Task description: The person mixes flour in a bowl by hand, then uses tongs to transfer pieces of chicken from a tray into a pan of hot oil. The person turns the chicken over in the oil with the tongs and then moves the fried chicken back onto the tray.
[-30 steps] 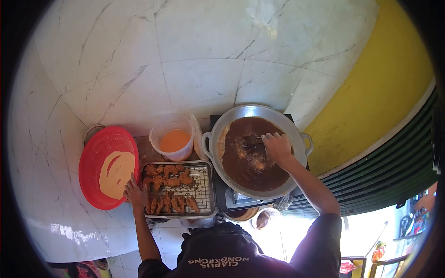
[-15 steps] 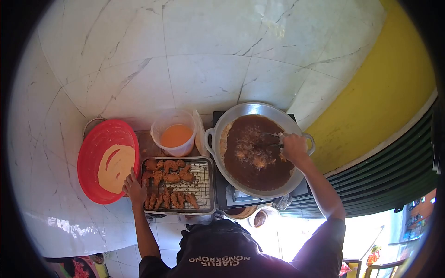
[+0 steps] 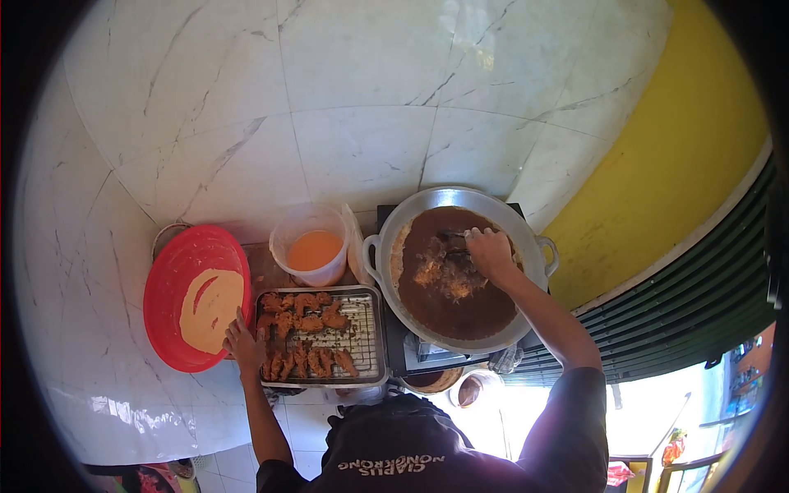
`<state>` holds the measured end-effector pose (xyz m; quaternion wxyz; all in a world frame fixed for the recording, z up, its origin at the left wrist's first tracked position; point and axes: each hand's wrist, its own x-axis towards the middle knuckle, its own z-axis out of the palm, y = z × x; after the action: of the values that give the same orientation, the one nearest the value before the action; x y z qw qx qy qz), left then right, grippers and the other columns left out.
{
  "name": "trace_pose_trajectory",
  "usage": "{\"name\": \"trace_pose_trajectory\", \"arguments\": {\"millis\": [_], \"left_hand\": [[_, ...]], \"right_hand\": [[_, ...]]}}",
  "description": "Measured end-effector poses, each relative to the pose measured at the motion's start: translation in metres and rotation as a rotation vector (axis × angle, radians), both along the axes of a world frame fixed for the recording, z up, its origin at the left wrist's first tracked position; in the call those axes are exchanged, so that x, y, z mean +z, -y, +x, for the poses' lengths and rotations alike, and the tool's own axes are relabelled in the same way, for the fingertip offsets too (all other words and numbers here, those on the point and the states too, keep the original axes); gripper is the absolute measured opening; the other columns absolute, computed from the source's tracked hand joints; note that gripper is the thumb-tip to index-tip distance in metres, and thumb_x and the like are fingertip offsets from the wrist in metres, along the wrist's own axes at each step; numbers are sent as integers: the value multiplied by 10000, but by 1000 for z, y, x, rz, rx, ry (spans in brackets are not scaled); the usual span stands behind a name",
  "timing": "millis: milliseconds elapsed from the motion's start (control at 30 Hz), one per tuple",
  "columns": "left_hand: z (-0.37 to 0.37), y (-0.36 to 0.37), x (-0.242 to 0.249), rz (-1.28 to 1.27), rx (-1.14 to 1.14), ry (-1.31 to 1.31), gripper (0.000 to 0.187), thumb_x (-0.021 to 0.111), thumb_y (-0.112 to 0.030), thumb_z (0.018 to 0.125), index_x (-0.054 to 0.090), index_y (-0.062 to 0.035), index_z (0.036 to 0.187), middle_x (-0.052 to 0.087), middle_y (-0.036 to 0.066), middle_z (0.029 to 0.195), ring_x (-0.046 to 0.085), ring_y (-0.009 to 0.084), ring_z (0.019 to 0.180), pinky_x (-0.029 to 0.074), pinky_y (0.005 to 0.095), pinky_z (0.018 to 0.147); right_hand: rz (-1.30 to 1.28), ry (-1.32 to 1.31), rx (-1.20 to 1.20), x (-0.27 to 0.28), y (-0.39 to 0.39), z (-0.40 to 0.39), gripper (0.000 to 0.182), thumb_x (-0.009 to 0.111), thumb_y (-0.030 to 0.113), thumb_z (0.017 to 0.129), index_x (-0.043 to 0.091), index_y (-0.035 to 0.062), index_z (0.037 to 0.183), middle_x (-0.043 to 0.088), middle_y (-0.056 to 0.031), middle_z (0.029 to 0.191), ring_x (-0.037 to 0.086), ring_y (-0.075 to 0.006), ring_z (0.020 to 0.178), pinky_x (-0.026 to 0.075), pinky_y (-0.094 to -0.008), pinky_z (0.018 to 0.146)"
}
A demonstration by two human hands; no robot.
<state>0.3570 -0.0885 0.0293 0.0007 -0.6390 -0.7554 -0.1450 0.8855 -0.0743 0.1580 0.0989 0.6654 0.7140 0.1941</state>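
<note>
My right hand (image 3: 491, 253) is closed around dark metal tongs (image 3: 453, 238), reaching over a large two-handled wok (image 3: 526, 312). Brown bubbling oil (image 3: 427, 308) fills the wok, with pieces of frying food (image 3: 457, 286) just below the tongs. The tong tips are hard to make out. At the right rim of a red basin (image 3: 168, 329), my left hand (image 3: 244, 345) has its fingers stretched out and apart, touching or very near the rim. Pale flour (image 3: 212, 308) lies inside the tilted basin. Beside that hand, a wire-racked tray (image 3: 368, 329) bears several fried pieces (image 3: 308, 324).
A clear bucket of orange liquid (image 3: 314, 251) stands behind the tray. The wok sits on a black stove (image 3: 397, 333). Marbled tiles (image 3: 362, 148) rise behind, and a green corrugated shutter (image 3: 657, 329) curves along the right. Containers (image 3: 472, 386) stand below the wok.
My right hand and the tongs have moved left, further over the middle of the wok. My left hand stays at the basin rim. The whole view has shifted slightly.
</note>
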Motion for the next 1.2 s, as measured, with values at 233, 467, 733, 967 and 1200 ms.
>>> {"name": "trace_pose_trajectory", "arguments": {"millis": [233,467,733,967,1200], "left_hand": [[-1,-2,-2,-25,6,18,783,639,-291,823,212,-149,1464,430,165,1283,392,327,1178,258,503,984],[-2,-3,-5,-34,10,10,804,638,-300,816,196,-156,1472,419,158,1292,381,324,1189,256,500,986],[-5,-4,-13,60,-6,-22,824,671,-258,786,215,-151,1464,456,151,1227,414,337,1137,286,519,920],[-6,-4,-12,-22,-2,-1,802,633,-327,814,203,-153,1468,432,149,1263,391,334,1167,256,514,958],[-7,-6,-15,14,-2,0,852,687,-265,772,206,-163,1468,429,146,1272,390,337,1177,263,510,960]], "right_hand": [[-52,-132,-97,18,6,9,314,631,203,784,602,76,1069,621,-70,954,633,-259,887,508,-408,700],[-173,-468,-375,51,25,16,416,694,350,731,654,165,1102,657,-109,996,630,-301,955,489,-434,825],[-225,-585,-408,44,34,47,509,743,374,652,666,198,1124,654,-121,1053,622,-298,986,477,-433,872],[-181,-297,-294,60,45,12,432,692,205,691,653,154,1117,650,-97,987,641,-257,921,506,-401,798],[14,63,137,16,31,5,379,597,122,772,592,68,1147,612,-47,1035,606,-234,959,495,-370,781]]}}
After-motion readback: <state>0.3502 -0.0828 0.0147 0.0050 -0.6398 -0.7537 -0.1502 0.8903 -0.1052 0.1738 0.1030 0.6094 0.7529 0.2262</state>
